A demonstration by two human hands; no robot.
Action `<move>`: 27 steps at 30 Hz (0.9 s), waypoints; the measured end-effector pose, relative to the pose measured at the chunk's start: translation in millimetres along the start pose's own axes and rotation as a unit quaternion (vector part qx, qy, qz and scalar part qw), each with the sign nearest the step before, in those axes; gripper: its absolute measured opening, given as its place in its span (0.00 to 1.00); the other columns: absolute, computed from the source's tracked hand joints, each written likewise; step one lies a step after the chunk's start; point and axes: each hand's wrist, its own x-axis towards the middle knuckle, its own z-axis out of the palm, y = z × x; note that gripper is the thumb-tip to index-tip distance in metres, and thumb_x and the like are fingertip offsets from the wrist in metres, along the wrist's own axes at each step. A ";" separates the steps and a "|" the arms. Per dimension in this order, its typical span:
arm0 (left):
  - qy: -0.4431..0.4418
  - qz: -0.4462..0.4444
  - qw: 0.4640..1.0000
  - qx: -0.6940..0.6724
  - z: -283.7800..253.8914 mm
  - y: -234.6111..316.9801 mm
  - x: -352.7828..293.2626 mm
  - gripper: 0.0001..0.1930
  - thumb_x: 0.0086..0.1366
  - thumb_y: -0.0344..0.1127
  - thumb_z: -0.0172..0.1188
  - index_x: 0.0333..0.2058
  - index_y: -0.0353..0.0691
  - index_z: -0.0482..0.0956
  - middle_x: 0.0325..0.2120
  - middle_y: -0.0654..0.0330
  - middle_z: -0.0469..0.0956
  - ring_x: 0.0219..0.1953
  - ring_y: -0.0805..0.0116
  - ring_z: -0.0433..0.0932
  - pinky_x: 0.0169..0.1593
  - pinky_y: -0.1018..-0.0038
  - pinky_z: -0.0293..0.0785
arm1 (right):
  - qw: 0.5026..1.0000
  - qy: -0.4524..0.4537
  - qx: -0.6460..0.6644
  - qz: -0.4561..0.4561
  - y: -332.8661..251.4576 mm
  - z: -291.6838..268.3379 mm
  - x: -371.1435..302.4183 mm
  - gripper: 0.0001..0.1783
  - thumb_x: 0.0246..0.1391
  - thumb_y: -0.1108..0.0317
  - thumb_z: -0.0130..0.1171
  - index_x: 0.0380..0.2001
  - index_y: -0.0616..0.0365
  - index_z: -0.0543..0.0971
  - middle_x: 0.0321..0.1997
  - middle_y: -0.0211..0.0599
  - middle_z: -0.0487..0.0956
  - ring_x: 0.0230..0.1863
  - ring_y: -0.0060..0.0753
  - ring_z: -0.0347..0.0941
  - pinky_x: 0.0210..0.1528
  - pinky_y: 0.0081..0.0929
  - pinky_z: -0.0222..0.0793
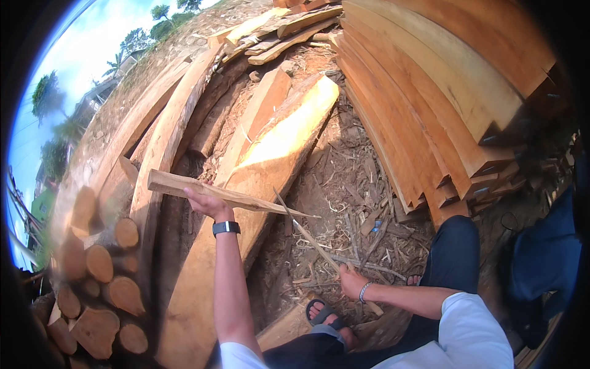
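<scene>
My left hand (210,204), with a dark band at the wrist, is closed under a wooden stake (230,195). The stake is thick and square at its left end and tapers to a thin point on the right. It is held up over a wide plank (258,184). Lower and to the right, my right hand (354,283), a bracelet at its wrist, is closed around a long, thin, stick-like thing (316,247). That thing slants up to the left, and its darker tip reaches close to the stake's thin end. Whether it is wood or a blade, I cannot tell.
Stacked sawn beams (424,104) rise on the right. Cut logs (98,301) are piled at the lower left, and long timbers (166,135) lie beyond them. Wood chips and bark (344,178) litter the ground. My sandalled foot (329,318) stands near a board. Dark blue cloth (544,252) shows at the right edge.
</scene>
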 end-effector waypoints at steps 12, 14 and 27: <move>0.007 0.021 1.000 0.001 -3.8 -3.7 6.1 0.30 0.68 0.59 0.40 0.42 0.31 0.68 0.30 0.52 0.73 0.31 0.64 0.73 0.38 0.70 0.72 | 1.000 -0.012 0.027 -0.004 -5.2 1.9 5.0 0.12 0.52 0.74 0.48 0.36 0.71 0.61 0.24 0.66 0.75 0.30 0.67 0.74 0.33 0.51 0.71; 0.009 0.017 1.000 -0.002 -9.8 -5.2 6.9 0.30 0.68 0.60 0.41 0.43 0.30 0.68 0.30 0.52 0.73 0.31 0.64 0.73 0.38 0.70 0.72 | 0.999 -0.025 0.028 -0.021 -31.5 -16.7 2.2 0.15 0.49 0.75 0.49 0.39 0.73 0.61 0.26 0.66 0.76 0.33 0.66 0.75 0.35 0.50 0.72; 0.002 0.005 1.000 -0.004 -11.7 -6.0 8.5 0.30 0.70 0.57 0.40 0.43 0.28 0.67 0.31 0.52 0.70 0.31 0.63 0.73 0.37 0.70 0.73 | 0.998 -0.051 0.034 0.022 -18.1 -9.5 2.7 0.16 0.48 0.77 0.49 0.40 0.76 0.63 0.30 0.71 0.76 0.38 0.66 0.75 0.41 0.48 0.73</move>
